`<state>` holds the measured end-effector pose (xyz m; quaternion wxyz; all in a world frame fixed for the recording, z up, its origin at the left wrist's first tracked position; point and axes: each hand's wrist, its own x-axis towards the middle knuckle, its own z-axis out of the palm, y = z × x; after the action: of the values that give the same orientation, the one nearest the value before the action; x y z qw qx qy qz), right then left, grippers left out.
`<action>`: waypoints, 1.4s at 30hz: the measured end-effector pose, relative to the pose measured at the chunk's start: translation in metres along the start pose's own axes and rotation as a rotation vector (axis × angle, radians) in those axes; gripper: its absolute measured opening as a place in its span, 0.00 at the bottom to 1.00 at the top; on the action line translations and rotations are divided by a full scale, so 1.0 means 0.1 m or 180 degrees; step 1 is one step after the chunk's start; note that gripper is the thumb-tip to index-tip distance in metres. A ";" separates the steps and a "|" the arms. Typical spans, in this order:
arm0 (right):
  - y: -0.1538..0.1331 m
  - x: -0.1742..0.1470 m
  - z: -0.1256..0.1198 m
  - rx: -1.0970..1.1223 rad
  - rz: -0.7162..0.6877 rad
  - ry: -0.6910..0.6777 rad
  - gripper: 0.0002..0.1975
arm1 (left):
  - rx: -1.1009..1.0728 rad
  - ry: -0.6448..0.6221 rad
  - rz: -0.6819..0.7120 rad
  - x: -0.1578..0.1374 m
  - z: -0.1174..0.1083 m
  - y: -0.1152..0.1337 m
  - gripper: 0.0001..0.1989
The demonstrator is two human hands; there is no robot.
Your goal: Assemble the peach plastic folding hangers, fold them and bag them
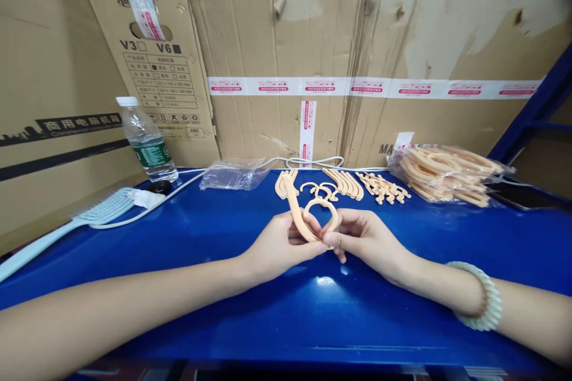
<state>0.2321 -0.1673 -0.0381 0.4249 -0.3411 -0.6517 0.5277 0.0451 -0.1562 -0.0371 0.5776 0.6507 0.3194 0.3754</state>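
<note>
My left hand [272, 250] is closed around a long, curved, peach-coloured plastic arm [294, 205], which looks like part of a clothes hanger. It tilts up and away to the left. My right hand [373, 244] pinches a round, ring-like plastic piece [335, 214] of the same colour. The two pieces meet between my fingertips; whether they are joined I cannot tell. Just beyond lie several hanger hooks [328, 189], a stack of curved arms [280, 186], another row of curved arms [347, 184] and a pile of small pieces [383, 187].
At the back right sits a clear bag of plastic parts [447, 169] beside a dark phone [529, 196]. A crumpled clear bag [235, 175], water bottle [149, 149] and pale blue hairbrush [105, 207] are on the left. Cardboard [268, 30] walls the blue table [187, 315]; a white cable [313, 162] runs along it.
</note>
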 end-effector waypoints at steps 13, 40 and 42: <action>0.15 0.53 -0.98 -0.3497 -0.1389 0.0246 0.13 | -0.0253 0.0450 -0.0288 0.03 -0.01 0.07 0.10; 0.11 0.50 -0.98 -0.3435 -0.1387 0.0470 0.11 | -0.0704 0.0477 -0.0328 0.03 -0.04 0.07 0.15; 0.09 0.49 -0.95 -0.3140 -0.1329 0.0680 0.09 | -0.0741 0.0477 -0.0332 0.03 -0.05 0.08 0.15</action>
<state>0.2995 -0.0841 -0.0294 0.3741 -0.4149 -0.8290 0.0262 0.0424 -0.1527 -0.0284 0.6424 0.5321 0.3493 0.4269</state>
